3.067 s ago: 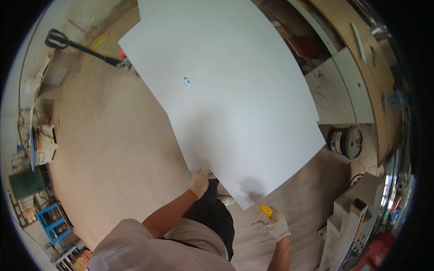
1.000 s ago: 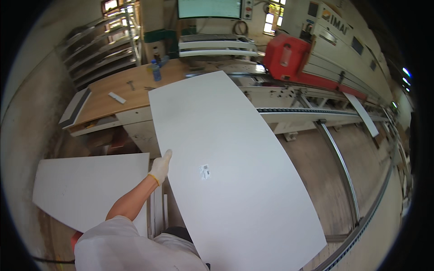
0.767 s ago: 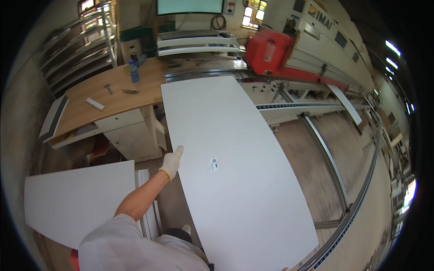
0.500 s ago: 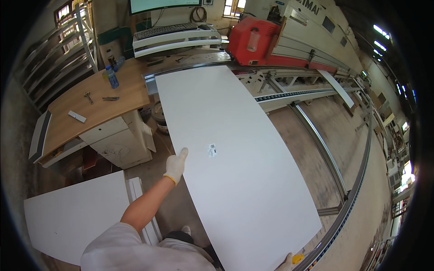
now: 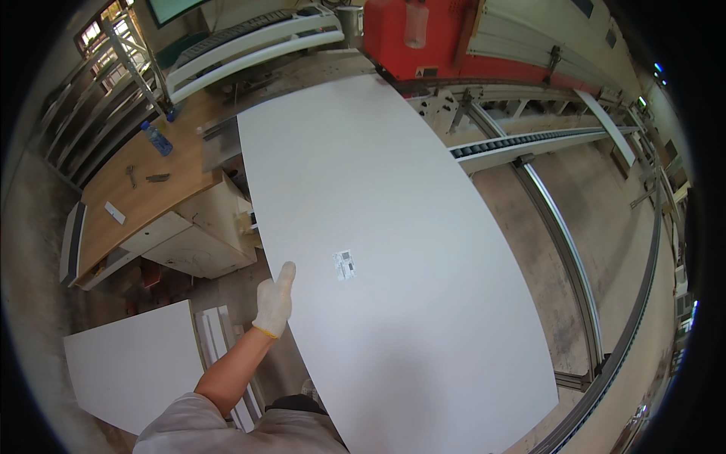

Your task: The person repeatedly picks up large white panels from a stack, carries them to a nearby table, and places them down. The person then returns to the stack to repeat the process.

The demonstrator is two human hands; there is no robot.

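A large white panel [image 5: 393, 197] stretches from the lower edge of the view up toward the red machine housing. A small printed label [image 5: 344, 265] is stuck on its upper face. At the panel's left edge is my left hand [image 5: 273, 301], in a white knit glove with a yellow cuff. Its thumb lies over the top face while the fingers go under the edge, out of sight. My right hand does not show.
On the left a wooden desk [image 5: 181, 136] carries a blue-labelled bottle [image 5: 156, 139] and small tools. Below it lies another white panel [image 5: 136, 363] beside narrow strips [image 5: 227, 363]. The red machine [image 5: 408, 38] stands ahead; metal rails [image 5: 563, 250] run along the right.
The view has shifted closer over the panel, whose far end now appears higher, nearer the red machine. My left hand keeps its hold on the edge. My right hand has left the view.
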